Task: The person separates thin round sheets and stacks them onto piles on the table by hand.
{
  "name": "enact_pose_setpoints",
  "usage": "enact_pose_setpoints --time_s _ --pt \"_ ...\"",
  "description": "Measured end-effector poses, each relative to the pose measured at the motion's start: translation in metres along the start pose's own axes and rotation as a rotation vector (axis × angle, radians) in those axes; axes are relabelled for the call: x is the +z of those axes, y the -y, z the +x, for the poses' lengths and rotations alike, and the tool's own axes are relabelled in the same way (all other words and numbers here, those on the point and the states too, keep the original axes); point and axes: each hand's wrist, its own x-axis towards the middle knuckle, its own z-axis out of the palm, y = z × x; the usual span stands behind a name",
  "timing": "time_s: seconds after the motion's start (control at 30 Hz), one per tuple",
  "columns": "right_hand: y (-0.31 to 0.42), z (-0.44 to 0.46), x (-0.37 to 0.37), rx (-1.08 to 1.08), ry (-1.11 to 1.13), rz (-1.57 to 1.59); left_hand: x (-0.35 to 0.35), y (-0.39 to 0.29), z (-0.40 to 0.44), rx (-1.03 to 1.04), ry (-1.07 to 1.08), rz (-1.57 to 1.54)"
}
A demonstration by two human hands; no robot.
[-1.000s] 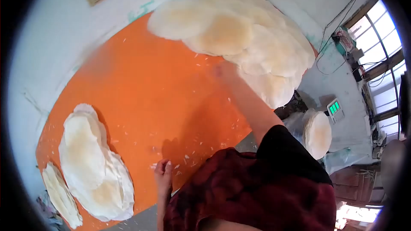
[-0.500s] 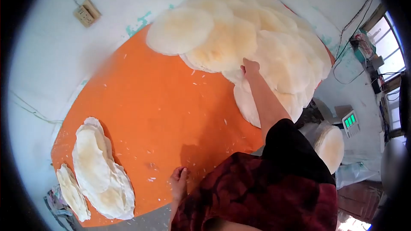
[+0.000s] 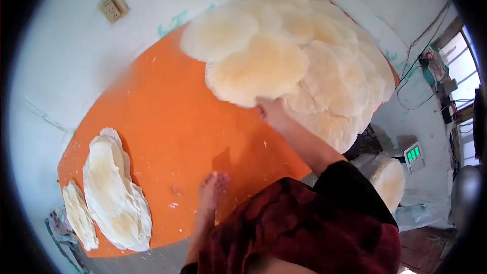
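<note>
My right hand [image 3: 270,111] is closed in a pinch at the near edge of a thin, pale round flatbread [image 3: 256,68]. This sheet lies over others in a wide overlapping heap of flatbreads [image 3: 337,78] on the orange tabletop [image 3: 167,111]. Above the tabletop's near part is my left hand [image 3: 209,187], apart from the bread. Its fingers are smeared by motion, so their pose is unclear.
At the left lie a stack of flatbreads [image 3: 114,193] and a smaller stack [image 3: 80,215]. Beyond the right edge are more round flatbreads [image 3: 389,185] and a device with a green-lit display [image 3: 413,156]. A wall socket [image 3: 113,6] is at the upper left.
My right hand has moved toward me and left, drawing a flatbread's edge with it over the orange surface. My left hand has moved slightly up and forward.
</note>
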Motion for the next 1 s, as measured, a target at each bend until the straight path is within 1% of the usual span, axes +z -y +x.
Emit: enact_pose_setpoints --time_s 0.03,0.07,0.1,0.13,0.2,0.3,0.37,0.4,0.47,0.5,0.53,0.6,0.63,0.7,0.73,0.77,0.83,0.9,1.0 --pt "-0.015 -0.035 0.004 0.015 0.253 -0.232 -0.010 0.007 0.019 0.000 0.081 -0.146" --pt "-0.044 -0.058 0.014 0.153 0.263 -0.145 -0.017 0.011 0.034 0.001 0.158 -0.292" --pt "-0.044 -0.100 0.025 0.268 0.341 -0.159 -0.008 0.000 0.034 0.021 0.163 -0.339" --pt "-0.056 -0.125 0.027 0.347 0.476 -0.177 0.003 -0.012 0.029 0.038 0.164 -0.388" --pt "-0.026 -0.183 0.034 0.638 0.700 -0.204 0.013 -0.030 0.020 0.068 0.254 -0.467" --pt "0.026 -0.199 0.027 0.434 1.205 -0.755 0.015 -0.027 0.023 0.232 0.157 -0.383" --pt "0.042 -0.193 0.021 -0.285 1.079 -1.180 0.025 -0.037 0.021 0.246 0.085 -0.466" --pt "0.026 -0.177 0.007 -0.935 0.914 -1.163 0.030 -0.042 0.019 0.253 0.056 -0.503" --pt "0.022 -0.168 0.003 -1.033 0.801 -1.435 0.035 -0.056 0.014 0.259 0.252 -0.651" --pt "0.018 -0.164 0.001 -1.021 0.762 -1.478 0.036 -0.060 0.013 0.262 0.351 -0.725" --pt "0.015 -0.160 0.001 -1.009 0.723 -1.522 0.035 -0.060 0.014 0.271 0.400 -0.697" --pt "0.019 -0.154 -0.001 -0.837 0.767 -1.426 0.029 -0.055 0.014 0.289 0.485 -0.641" --pt "0.021 -0.151 -0.001 -0.752 0.790 -1.374 0.027 -0.051 0.016 0.312 0.486 -0.555" --pt "0.021 -0.144 -0.002 -0.800 0.765 -1.351 0.023 -0.038 0.019 0.355 0.487 -0.381" --pt "0.020 -0.142 -0.003 -0.825 0.751 -1.340 0.022 -0.031 0.020 0.351 0.461 -0.359" --pt "0.020 -0.141 -0.004 -0.798 0.725 -1.332 0.022 -0.024 0.021 0.349 0.436 -0.336" --pt "0.019 -0.141 -0.005 -0.746 0.673 -1.317 0.032 -0.026 0.016 0.353 0.387 -0.284" --pt "0.019 -0.146 0.000 -0.770 0.645 -1.325 0.040 -0.033 0.009 0.367 0.336 -0.224" --pt "0.020 -0.152 0.014 -0.788 0.597 -1.338 0.020 -0.039 0.043 -0.029 0.099 -0.366"
